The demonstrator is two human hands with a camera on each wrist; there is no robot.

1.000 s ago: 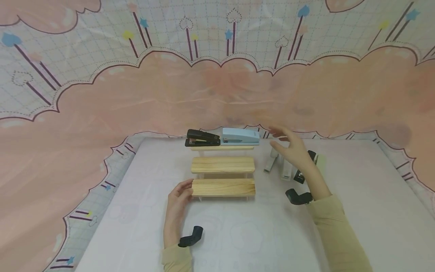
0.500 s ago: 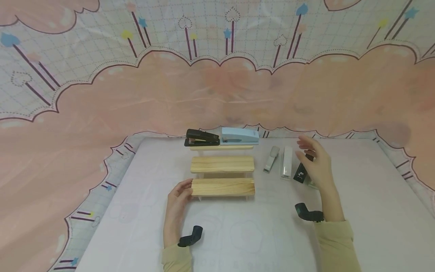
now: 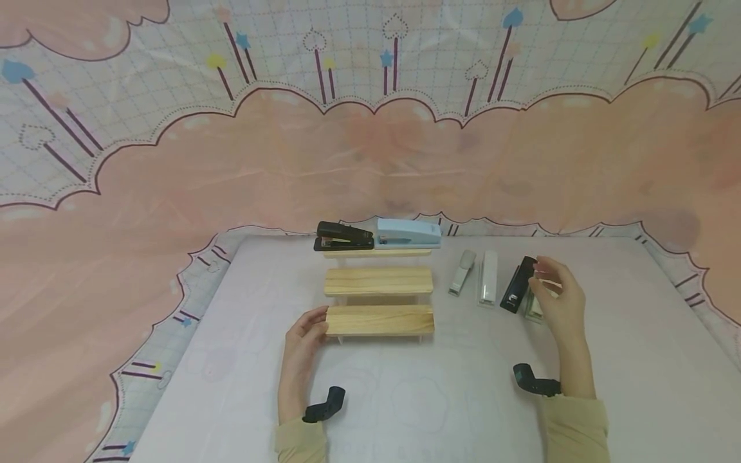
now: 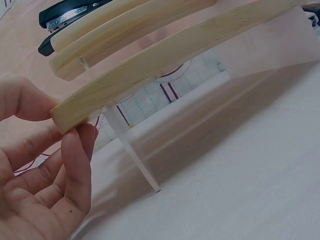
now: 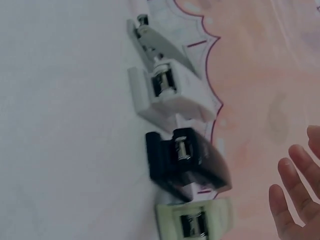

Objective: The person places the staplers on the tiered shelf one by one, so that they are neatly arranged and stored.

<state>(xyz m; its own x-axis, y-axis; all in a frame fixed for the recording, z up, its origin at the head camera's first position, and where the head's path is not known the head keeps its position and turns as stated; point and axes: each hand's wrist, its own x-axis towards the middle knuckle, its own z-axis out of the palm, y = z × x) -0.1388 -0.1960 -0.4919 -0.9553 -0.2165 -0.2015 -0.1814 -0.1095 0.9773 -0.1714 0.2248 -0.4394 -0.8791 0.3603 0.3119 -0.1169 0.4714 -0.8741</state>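
A stepped wooden rack (image 3: 379, 319) with clear supports stands mid-table. My left hand (image 3: 307, 334) pinches the left end of its lowest board; in the left wrist view the thumb lies on top and fingers (image 4: 77, 160) press from beneath. On the top board, a black stapler (image 3: 344, 236) and a light blue stapler (image 3: 408, 233) sit end to end. My right hand (image 3: 563, 305) is over a pale green stapler (image 3: 533, 310), partly hiding it, with its fingers loosely bent and nothing held. Just left of that stapler lies another black stapler (image 5: 182, 155).
Further left in the same row are a white stapler (image 3: 488, 278) and a slim grey-white stapler (image 3: 462, 272). The rack's middle board (image 3: 379, 281) bears nothing. A patterned cloth (image 3: 370, 154) hangs behind the white table (image 3: 231, 360).
My right hand has moved from beside the blue stapler, rightward and toward me, to the pale green stapler. The left hand has kept its grip on the lowest board.
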